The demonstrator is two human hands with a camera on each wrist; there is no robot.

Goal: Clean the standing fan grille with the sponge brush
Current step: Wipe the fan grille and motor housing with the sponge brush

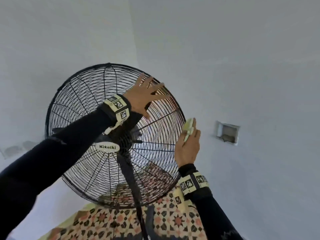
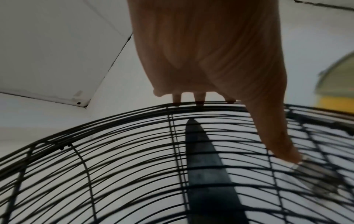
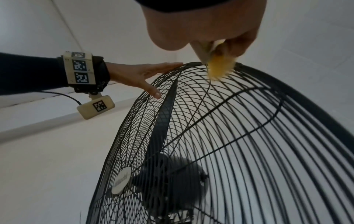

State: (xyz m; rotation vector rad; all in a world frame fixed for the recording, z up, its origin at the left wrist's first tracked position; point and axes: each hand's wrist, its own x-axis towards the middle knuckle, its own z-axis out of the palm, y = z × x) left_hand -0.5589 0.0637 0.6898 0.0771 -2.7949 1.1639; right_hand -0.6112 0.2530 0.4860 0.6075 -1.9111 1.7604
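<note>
Sponge brush at the grille's right rim, fan steadied.
Left hand (image 1: 144,96) lies flat, fingers apart, on the fan grille (image 1: 83,104); right hand (image 1: 187,146) is clamped on the sponge brush (image 1: 188,126). Hard pressure may tip the fan or snag fingers between wires.

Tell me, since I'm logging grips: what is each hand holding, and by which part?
The right hand grips the sponge brush by its pale handle, sponge end at the fan grille rim. The left hand holds nothing, resting flat on the grille.

The left hand (image 1: 144,96) lies flat on the fan grille's (image 1: 83,104) upper part, the sponge brush (image 1: 188,128) at its right rim
</note>
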